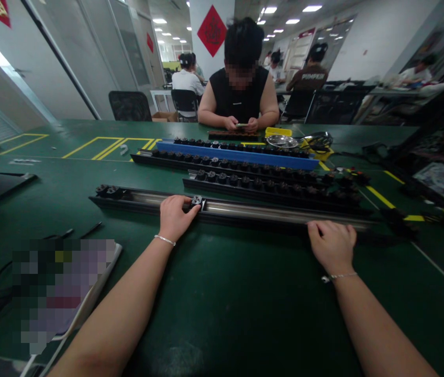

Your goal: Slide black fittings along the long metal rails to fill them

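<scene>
nearest the camera, two bare forearms reach forward over the dark green table (222,293), each wrist wearing a thin bracelet. at the lower left lies a blurred flat item with a pale edge, and a few thin dark cables trail beside it.

the left hand (175,217) rests on the near edge of a long black rail (269,212) with a shiny metal channel, its fingers curled and pinching a small black socket module (196,200) that sits in the channel. the right hand (332,245) lies palm down farther along the same rail, fingers loosely bent over its near edge, pressing on it and holding nothing else. the rail runs left to right across the table just in front of both hands; a couple of black modules (108,190) sit at its left end.

behind it lie more long strips side by side: a black strip (261,184) filled with a row of dark round sockets, another black strip (206,161) beyond, then a blue strip (237,155), also lined with sockets. yellow tape lines mark the table.

on the far side a person in a black sleeveless top (241,99) sits facing this way, both hands together on a small item. near them are a yellow tray (279,131) and a metal bowl (281,141). further back, other people sit at other desks.
</scene>
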The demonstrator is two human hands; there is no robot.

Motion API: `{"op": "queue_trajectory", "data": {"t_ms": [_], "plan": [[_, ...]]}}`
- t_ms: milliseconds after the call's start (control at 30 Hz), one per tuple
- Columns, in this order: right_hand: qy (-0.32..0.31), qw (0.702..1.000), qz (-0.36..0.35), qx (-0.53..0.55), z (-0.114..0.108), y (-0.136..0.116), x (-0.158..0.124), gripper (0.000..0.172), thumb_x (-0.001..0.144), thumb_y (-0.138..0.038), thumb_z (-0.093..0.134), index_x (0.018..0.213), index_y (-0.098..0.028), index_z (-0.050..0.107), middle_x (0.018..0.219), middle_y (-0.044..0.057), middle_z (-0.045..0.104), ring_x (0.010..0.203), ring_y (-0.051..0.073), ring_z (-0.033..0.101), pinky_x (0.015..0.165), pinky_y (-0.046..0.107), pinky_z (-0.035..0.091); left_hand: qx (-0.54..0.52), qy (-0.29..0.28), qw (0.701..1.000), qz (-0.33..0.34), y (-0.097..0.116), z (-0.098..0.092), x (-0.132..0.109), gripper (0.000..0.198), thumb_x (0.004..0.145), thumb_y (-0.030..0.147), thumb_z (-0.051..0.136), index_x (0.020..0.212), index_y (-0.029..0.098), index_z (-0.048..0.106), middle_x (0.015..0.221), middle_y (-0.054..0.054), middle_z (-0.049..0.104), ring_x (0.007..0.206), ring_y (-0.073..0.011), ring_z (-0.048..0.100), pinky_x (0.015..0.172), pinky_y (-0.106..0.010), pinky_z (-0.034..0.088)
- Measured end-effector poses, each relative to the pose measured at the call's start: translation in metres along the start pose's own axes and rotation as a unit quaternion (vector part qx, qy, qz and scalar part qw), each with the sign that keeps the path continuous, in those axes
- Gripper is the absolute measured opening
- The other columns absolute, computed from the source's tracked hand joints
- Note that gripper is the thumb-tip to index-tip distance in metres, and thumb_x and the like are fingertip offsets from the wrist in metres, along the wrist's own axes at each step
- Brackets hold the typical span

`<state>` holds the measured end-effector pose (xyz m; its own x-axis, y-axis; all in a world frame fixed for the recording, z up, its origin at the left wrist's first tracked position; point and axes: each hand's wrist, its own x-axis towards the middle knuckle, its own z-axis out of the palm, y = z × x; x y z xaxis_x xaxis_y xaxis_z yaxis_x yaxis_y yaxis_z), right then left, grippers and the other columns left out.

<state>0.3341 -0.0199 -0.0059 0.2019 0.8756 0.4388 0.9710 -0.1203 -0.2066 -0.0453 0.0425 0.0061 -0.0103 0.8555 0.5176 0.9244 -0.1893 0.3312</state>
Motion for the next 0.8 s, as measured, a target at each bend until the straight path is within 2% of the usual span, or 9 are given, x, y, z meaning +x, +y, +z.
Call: {"op": "queue_trajectory", "data": {"t_ms": [167,333,800], "plan": [[-0.010,1.000,0.003,0.004,-0.0014,-0.0010,-0.0001,0.041,0.086,-0.041,0.031,0.078,-0.022,0.065,0.087,0.006,0.065,0.090,0.024,0.051,0.097,0.050,0.022,-0.005,-0.014,1.000,0.001,0.0027,-0.0005,0.0000,0.023,0.076,0.043,0.058,0.084,0.022,0.063,0.090,-0.005,0.067,0.092,-0.0246,0.058,0.085,-0.039,0.039],[-0.027,1.000,0.011,0.004,-0.0017,-0.0001,0.0012,0.042,0.087,-0.042,0.030,0.078,-0.022,0.065,0.087,0.006,0.065,0.090,0.024,0.051,0.098,0.050,0.021,-0.007,-0.004,1.000,0.011,0.0026,-0.0004,-0.0009,0.024,0.076,0.043,0.058,0.085,0.022,0.063,0.089,-0.005,0.067,0.091,-0.0244,0.058,0.085,-0.038,0.039],[-0.024,1.000,0.002,0.008,-0.0007,0.0012,0.0014,0.041,0.087,-0.042,0.031,0.078,-0.021,0.065,0.087,0.006,0.065,0.089,0.023,0.052,0.097,0.051,0.021,-0.018,-0.018,0.999,0.029,0.0024,-0.0009,-0.0007,0.024,0.078,0.040,0.057,0.090,0.022,0.064,0.093,-0.005,0.067,0.095,-0.0240,0.057,0.088,-0.039,0.037]]}}
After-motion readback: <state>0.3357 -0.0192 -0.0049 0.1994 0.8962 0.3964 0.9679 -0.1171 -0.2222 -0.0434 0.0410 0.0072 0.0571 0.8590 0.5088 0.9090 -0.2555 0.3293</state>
